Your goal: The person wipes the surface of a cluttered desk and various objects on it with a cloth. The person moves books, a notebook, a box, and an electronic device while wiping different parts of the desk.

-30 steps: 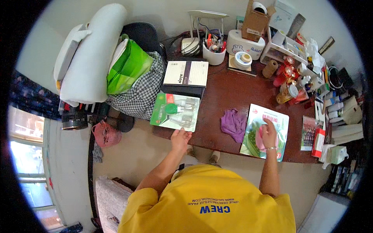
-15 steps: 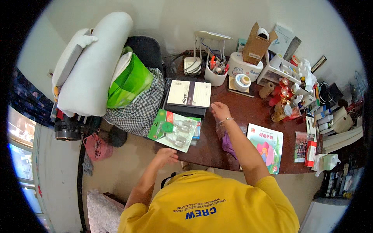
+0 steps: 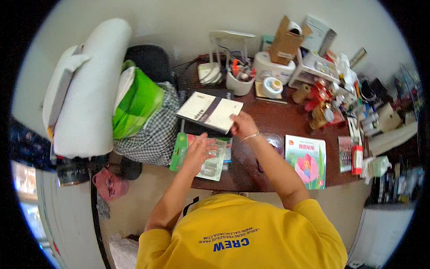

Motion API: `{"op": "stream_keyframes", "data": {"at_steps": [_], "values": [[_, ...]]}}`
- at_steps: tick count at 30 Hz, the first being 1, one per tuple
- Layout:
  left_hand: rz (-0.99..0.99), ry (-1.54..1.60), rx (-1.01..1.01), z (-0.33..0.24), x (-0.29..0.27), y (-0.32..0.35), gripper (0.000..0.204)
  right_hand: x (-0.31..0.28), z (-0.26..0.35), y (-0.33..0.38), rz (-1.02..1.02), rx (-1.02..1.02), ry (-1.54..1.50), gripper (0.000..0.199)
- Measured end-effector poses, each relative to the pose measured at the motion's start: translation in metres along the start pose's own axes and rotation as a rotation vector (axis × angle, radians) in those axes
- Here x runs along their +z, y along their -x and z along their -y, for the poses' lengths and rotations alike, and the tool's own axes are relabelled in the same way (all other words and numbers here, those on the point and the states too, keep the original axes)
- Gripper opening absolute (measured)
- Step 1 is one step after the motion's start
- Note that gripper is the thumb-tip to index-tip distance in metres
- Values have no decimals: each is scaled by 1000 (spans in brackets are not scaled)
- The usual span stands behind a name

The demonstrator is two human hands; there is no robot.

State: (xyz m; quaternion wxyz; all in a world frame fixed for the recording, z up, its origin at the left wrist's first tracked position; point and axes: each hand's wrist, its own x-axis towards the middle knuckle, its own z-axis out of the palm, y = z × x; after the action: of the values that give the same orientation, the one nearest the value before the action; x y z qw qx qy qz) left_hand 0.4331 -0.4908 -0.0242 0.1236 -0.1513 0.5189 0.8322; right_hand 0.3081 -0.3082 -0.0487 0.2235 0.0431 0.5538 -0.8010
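Pinching a cream, rectangular notebook (image 3: 212, 111), the right hand (image 3: 244, 126) is now turning it. Left hand (image 3: 198, 152): spreading over green-backed plastic packaging (image 3: 211, 171).

Wall (image 3: 179, 22): seen as pale.
Window (image 3: 27, 179): daylight admitted, left.
Floor (image 3: 134, 201): beige, partly hidden.
Surface (image 3: 274, 119): reddish-brown, placed near wall.

Covering part of the green-backed package (image 3: 210, 171) with the left hand (image 3: 197, 151), hiding some desk (image 3: 268, 119) behind the right forearm (image 3: 277, 167), cutting off the yellow shirt (image 3: 242, 219) below, blurring small print on the notebook (image 3: 223, 110).
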Motion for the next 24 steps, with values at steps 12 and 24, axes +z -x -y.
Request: {"op": "stream_keyframes", "data": {"at_steps": [12,24], "values": [[240,-135,-88,31,47,-10,38,-130,-62,189,-455,-589,1744,36],[282,-162,-299,75,88,2,40,-127,-21,204,-537,-521,615,27]]}}
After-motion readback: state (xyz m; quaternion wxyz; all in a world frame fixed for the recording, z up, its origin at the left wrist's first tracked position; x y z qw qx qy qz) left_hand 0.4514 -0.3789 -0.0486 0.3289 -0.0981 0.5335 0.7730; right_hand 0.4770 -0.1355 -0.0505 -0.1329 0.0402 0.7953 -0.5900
